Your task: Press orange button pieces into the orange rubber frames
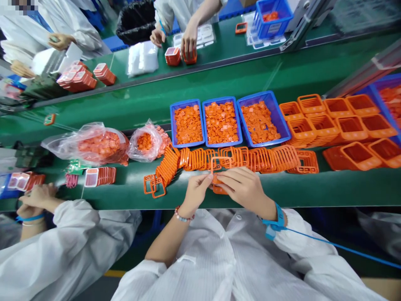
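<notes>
Pinching an orange rectangular frame (221,165) just above the near edge of a green desk (282,188), the person holds it between both hands. The left hand (196,192) wears a beaded bracelet (183,214), and its fingers (205,179) are closed on the frame's lower left side. The right hand (242,188) wears a blue wrist strap (275,220), and its fingers (224,177) are closed on the lower right side. A second orange piece (218,188) shows under the hands; it may be part of the same frame, but the fingers hide too much to be sure.

A long row of orange frames (238,159) stands on edge along the desk just beyond the hands, and a few loose frames (154,186) lie to the left. Farther along are three blue trays (222,121) of small orange pieces, with stacks of deeper orange mesh-sided frames (322,123) to their right. To their left, clear plastic bags (100,144) hold more orange pieces.

A co-worker's hands (37,198) rest near a small stack of white-faced frames (100,177) on the left. Across the green belt (200,90), another person's hand (189,42) touches an orange stack (190,56), near a blue basket (272,19).
</notes>
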A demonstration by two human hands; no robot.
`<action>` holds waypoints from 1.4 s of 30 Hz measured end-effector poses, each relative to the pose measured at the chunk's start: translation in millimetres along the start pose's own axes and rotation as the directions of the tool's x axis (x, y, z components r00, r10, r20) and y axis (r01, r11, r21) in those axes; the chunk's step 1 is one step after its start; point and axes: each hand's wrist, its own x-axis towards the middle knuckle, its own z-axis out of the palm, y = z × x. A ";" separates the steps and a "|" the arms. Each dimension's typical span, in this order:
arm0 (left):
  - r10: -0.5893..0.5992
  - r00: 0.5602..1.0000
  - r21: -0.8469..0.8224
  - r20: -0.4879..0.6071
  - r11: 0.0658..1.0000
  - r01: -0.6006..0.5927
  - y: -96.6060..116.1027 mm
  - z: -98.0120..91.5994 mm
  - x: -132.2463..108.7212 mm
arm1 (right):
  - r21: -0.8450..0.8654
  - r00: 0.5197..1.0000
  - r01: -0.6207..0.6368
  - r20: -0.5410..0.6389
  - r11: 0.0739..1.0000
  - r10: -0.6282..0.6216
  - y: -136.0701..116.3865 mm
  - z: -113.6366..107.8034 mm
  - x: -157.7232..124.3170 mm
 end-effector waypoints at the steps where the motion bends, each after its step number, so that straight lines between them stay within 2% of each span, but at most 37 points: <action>1: -0.023 1.000 0.039 0.013 0.999 0.022 -4.8 -4.4 -2.9 | -0.036 0.995 -0.020 0.093 0.999 0.023 -1.6 -0.3 -1.3; 3: -0.058 0.998 0.098 -0.016 0.993 0.059 -12.8 -15.4 -9.3 | -0.123 0.947 -0.062 0.305 0.991 0.097 -7.2 -1.7 -1.7; 6: -0.063 0.986 0.149 -0.154 0.985 0.086 -21.0 -33.1 -18.5 | -0.262 0.819 -0.097 0.527 0.960 0.226 -17.7 0.0 1.7; 9: -0.046 0.968 0.162 -0.247 0.983 0.088 -26.0 -46.3 -26.8 | -0.333 0.737 -0.064 0.620 0.941 0.269 -21.9 11.0 4.1; 13: 0.025 0.939 0.203 -0.344 0.978 0.049 -30.7 -60.8 -40.3 | -0.345 0.681 0.043 0.697 0.938 0.225 -16.0 29.7 1.0; 15: 0.129 0.876 0.268 -0.465 0.963 0.000 -31.3 -73.9 -48.6 | -0.348 0.670 0.082 0.713 0.934 0.206 -13.3 35.9 -0.2; 17: 0.245 0.758 0.360 -0.605 0.933 -0.014 -30.4 -94.3 -56.7 | -0.348 0.674 0.117 0.715 0.930 0.183 -12.7 39.5 0.9; 19: 0.324 0.644 0.458 -0.693 0.888 0.046 -28.5 -120.7 -63.8 | -0.347 0.674 0.140 0.720 0.927 0.168 -13.8 41.4 3.9; 20: 0.348 0.615 0.508 -0.708 0.855 0.102 -27.7 -134.8 -67.0 | -0.348 0.665 0.145 0.727 0.926 0.169 -14.8 42.0 5.7; 21: 0.363 0.618 0.565 -0.698 0.808 0.164 -27.2 -148.3 -69.8 | -0.349 0.652 0.145 0.738 0.926 0.176 -15.8 42.4 7.3; 22: 0.378 0.640 0.630 -0.669 0.746 0.217 -27.3 -160.7 -72.4 | -0.352 0.637 0.142 0.748 0.925 0.187 -16.9 42.7 8.6; 24: 0.397 0.722 0.759 -0.567 0.592 0.271 -29.6 -180.2 -76.7 | -0.357 0.616 0.134 0.761 0.924 0.205 -18.6 43.3 9.5; 27: 0.352 0.842 0.873 -0.409 0.421 0.248 -37.9 -195.4 -81.6 | -0.364 0.623 0.119 0.752 0.924 0.216 -19.4 44.5 7.0; 29: 0.314 0.881 0.894 -0.354 0.390 0.220 -45.8 -200.0 -83.9 | -0.365 0.637 0.115 0.740 0.924 0.213 -18.8 45.5 4.1; 31: 0.323 0.885 0.900 -0.334 0.389 0.198 -54.9 -204.7 -85.0 | -0.358 0.654 0.118 0.730 0.926 0.199 -17.4 46.4 1.1; 37: 0.398 0.857 0.923 -0.329 0.329 0.201 -80.4 -227.6 -82.4 | -0.345 0.690 0.136 0.705 0.929 0.160 -13.2 47.4 -4.4; 40: 0.462 0.833 0.939 -0.303 0.295 0.178 -83.8 -234.9 -80.6 | -0.347 0.714 0.154 0.686 0.925 0.139 -11.7 47.5 -5.0; 42: 0.521 0.801 0.943 -0.296 0.292 0.159 -81.6 -237.0 -79.4 | -0.348 0.718 0.152 0.682 0.925 0.139 -10.6 47.5 -5.2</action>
